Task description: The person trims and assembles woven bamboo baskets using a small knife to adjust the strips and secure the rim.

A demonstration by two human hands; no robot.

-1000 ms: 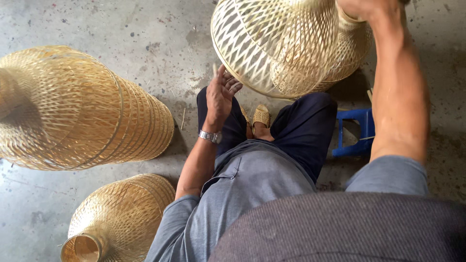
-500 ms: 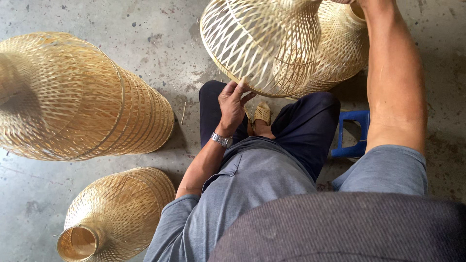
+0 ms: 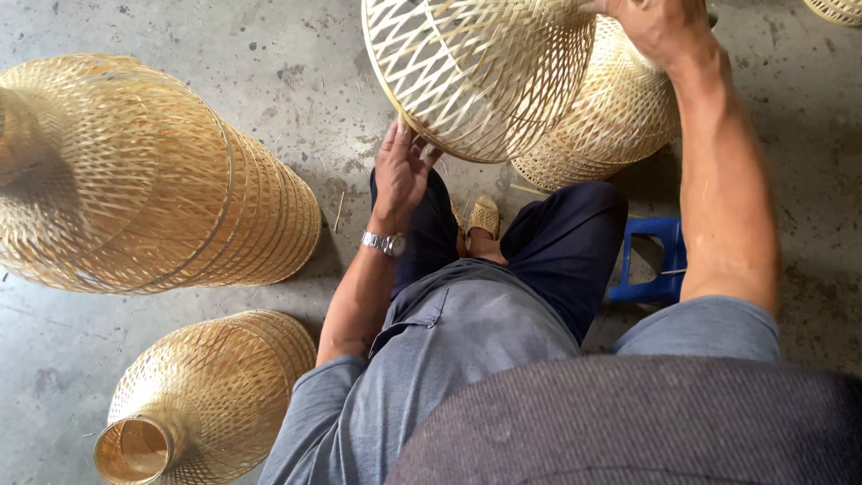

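You are holding an open-weave bamboo lampshade up in front of you, above your knees, its wide rim tipped toward you. Your right hand is gripping it at the upper far side, fingers closed over the weave near the top edge of the view; how far they are wrapping round, I cannot tell, since part of the hand is cut off. Your left hand is reaching up to the lower rim with fingers loosely spread, the fingertips touching or just under the hoop.

The shade is looking very light and springy: thin crossing strips with wide gaps, stiffened mostly by the rim hoop. It is likely to flex and crack if squeezed in the middle, so the rim and the narrow neck are the firmer places to take hold. Loose strip ends could be catching your fingers.

Just behind it, a tighter-woven shade is resting on the concrete floor. To your left, a large bell-shaped shade is lying on its side, and a smaller one is lying near your left elbow. A blue plastic stool is showing under your right arm.
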